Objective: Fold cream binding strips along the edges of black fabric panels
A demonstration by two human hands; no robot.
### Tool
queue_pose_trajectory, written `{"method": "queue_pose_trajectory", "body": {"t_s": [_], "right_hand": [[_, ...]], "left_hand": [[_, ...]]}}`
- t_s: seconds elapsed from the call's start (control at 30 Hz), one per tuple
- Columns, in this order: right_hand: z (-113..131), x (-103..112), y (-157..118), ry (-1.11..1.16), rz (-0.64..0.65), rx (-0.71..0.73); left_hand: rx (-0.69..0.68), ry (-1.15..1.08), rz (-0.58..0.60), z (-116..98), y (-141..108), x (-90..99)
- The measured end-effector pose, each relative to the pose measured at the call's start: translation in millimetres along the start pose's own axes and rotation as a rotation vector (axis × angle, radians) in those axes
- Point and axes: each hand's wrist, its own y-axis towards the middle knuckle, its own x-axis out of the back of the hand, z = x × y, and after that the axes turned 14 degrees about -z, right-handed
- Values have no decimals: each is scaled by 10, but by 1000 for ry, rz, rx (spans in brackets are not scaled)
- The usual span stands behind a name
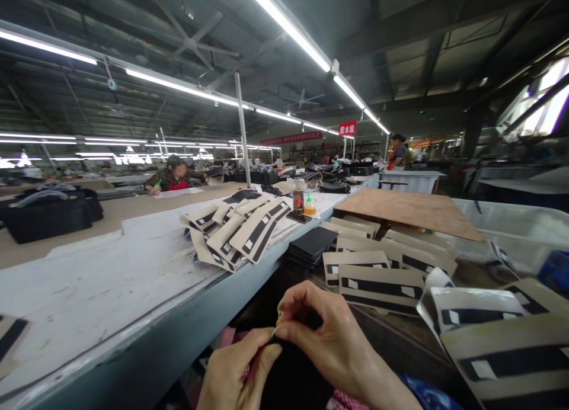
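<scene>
A black sheet-like piece [293, 377], perhaps leather or fabric, is held upright over my lap. My left hand [237, 371] pinches its upper left edge between thumb and forefinger. Close beside it, my right hand [331, 330] is closed at the top edge, thumb against bent fingers. The two thumbs nearly meet, and a small pale bit shows between the fingertips, too small to name. Most of the black piece's lower part is out of frame. A stack of black panels [312, 245] lies just beyond my hands.
Beige panels with black strips [382, 285] spread to the right; more panels [260, 226] are piled on the white table [111, 303]. Behind them stand an orange glue bottle [310, 204] and a dark can [297, 199]. A co-worker [175, 176] sits across the table.
</scene>
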Motion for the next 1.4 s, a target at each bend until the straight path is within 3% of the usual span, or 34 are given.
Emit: {"method": "queue_pose_trajectory", "body": {"t_s": [0.2, 0.33, 0.43, 0.67, 0.87, 1.07, 1.27, 1.4], "right_hand": [[-113, 18, -34, 155, -98, -24], [-82, 37, -52, 57, -1, -2], [-42, 23, -62, 44, -15, -33], [-78, 25, -7, 210, -47, -256], [-100, 190, 69, 303, -192, -269], [-131, 302, 109, 354, -231, -288], [-193, 626, 173, 361, -530, -275], [-277, 738, 167, 390, -578, -278]], "left_hand": [[-130, 85, -144, -7, 11, -116], [-173, 91, -168, -11, 41, -103], [-187, 128, -170, -5, 33, -138], [-262, 214, -192, 204, -52, -257], [-223, 182, -94, 331, -133, -119], [-182, 135, -74, 492, -253, -22], [-70, 86, -8, 556, -233, 253], [24, 55, -67, 503, -230, 340]]}}
